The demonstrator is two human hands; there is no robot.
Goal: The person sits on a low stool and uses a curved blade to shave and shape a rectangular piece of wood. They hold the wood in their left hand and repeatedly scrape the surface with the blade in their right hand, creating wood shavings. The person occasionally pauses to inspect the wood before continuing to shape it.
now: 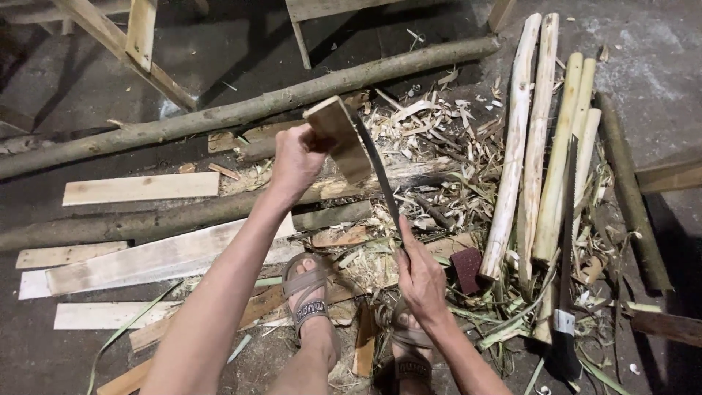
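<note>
View down at two bare hands over a floor (658, 66) littered with shavings (439, 132). The left hand (296, 157) grips a small wooden block (338, 137), pressed against a long curved blade (379, 172). The right hand (420, 278) closes around the blade's lower end. Sandalled feet (311, 292) sit directly below; a slip could likely drive the edge toward fingers or toes. Logs (241, 110), planks (139, 188) and peeled poles (537, 139) crowd both sides, leaving little open room.
</note>
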